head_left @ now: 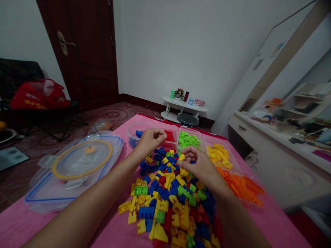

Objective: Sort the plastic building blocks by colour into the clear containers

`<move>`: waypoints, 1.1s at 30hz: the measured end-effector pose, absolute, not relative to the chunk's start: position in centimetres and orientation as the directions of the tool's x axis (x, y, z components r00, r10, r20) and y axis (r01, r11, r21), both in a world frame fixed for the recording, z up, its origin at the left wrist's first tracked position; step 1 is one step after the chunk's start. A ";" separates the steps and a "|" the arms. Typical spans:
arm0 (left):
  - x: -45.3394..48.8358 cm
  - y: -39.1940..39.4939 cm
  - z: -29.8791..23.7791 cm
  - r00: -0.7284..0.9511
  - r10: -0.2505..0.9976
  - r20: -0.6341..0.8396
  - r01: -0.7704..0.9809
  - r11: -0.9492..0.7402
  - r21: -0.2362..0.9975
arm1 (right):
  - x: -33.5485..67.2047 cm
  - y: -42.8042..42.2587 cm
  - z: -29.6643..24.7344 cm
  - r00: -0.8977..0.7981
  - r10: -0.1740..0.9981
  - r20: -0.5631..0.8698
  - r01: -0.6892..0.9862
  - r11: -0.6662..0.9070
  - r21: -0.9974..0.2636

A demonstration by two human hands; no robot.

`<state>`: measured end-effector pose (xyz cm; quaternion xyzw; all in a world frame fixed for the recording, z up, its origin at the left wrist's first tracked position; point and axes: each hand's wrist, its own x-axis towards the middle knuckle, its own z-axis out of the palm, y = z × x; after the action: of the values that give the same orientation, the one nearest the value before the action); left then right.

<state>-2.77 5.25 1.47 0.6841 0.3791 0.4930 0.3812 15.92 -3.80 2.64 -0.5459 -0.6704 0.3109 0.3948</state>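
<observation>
A heap of mixed plastic building bricks [170, 199] in blue, yellow, red, green and orange lies on a pink cloth. My left hand [150, 139] is closed above the heap's far edge, close to a clear tray of blue bricks [138, 133]; what it holds is hidden. My right hand [195, 162] hovers over the heap with fingers pinched around a yellow brick [181, 157]. Beyond the hands, clear trays hold red bricks [169, 135], green bricks [189, 139], yellow bricks [219, 154] and orange bricks [240, 184].
Clear plastic box lids [74, 167] with blue and yellow rims lie stacked at the left of the cloth. A white dresser [279, 155] stands at the right, a low white table [184, 105] by the far wall, a dark door [82, 51] behind.
</observation>
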 end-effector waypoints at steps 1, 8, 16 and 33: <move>-2.7 5.2 1.4 0.231 0.896 0.379 0.145 -0.417 0.897 | 17.7 -3.2 3.3 -0.025 0.978 0.209 0.495 0.194 -0.847; -1.0 4.1 0.5 0.379 0.842 0.383 0.233 -0.488 0.841 | 30.5 0.4 4.8 0.348 0.860 0.372 0.804 -0.071 -0.590; 1.4 -3.0 2.1 0.875 0.381 0.300 0.161 -0.813 0.560 | 26.0 -10.3 2.3 0.078 0.856 0.511 0.873 0.189 -0.450; 1.2 -2.5 -1.2 0.915 0.401 0.032 0.378 -0.883 0.277 | 21.8 -18.7 -7.3 -0.313 0.919 0.238 0.884 0.374 -0.282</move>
<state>1.19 -2.53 -1.21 0.9694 0.2008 0.0441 0.1339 21.83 -18.69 -7.32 -0.5573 -0.8088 0.0494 0.1812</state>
